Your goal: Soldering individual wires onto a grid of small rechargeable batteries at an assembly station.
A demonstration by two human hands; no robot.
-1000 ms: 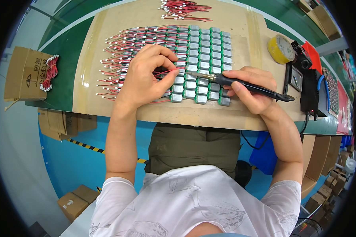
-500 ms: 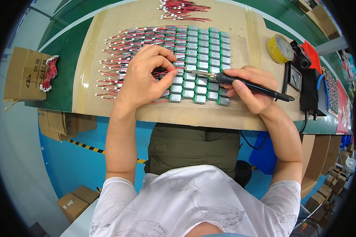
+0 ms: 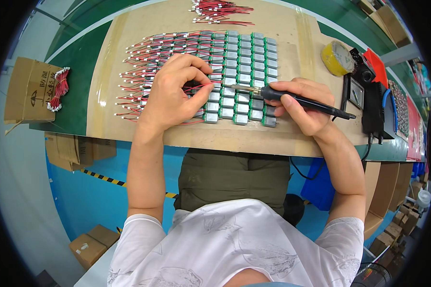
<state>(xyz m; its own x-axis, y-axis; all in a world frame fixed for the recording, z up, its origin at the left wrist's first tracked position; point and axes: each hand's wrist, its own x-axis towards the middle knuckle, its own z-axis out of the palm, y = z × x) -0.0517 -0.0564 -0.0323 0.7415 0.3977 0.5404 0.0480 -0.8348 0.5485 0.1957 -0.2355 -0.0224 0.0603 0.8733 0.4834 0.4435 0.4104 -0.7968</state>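
Note:
Rows of small silver motors with green ends (image 3: 244, 79) lie on the brown cardboard sheet (image 3: 225, 139). Red and black wires with white connectors (image 3: 134, 79) fan out from the rows at the left. My left hand (image 3: 177, 91) is over the wired side, thumb and forefinger pinched on a red wire (image 3: 216, 82). In my right hand (image 3: 306, 103) is a black-handled soldering iron (image 3: 304, 102), held like a pen. Its metal tip points left, close to the end of that wire among the motors; whether they touch I cannot tell.
Loose red wires (image 3: 220, 10) lie at the far edge. A cardboard box (image 3: 28, 91) with a wire bundle (image 3: 59, 88) stands at left. At right are a yellow tape roll (image 3: 336, 58), a black soldering station (image 3: 373, 112), a red tray (image 3: 377, 68) and blue-handled pliers (image 3: 390, 105).
Both hands stay almost still, the iron's tip at the same place by the wire. The whole picture has shifted very slightly.

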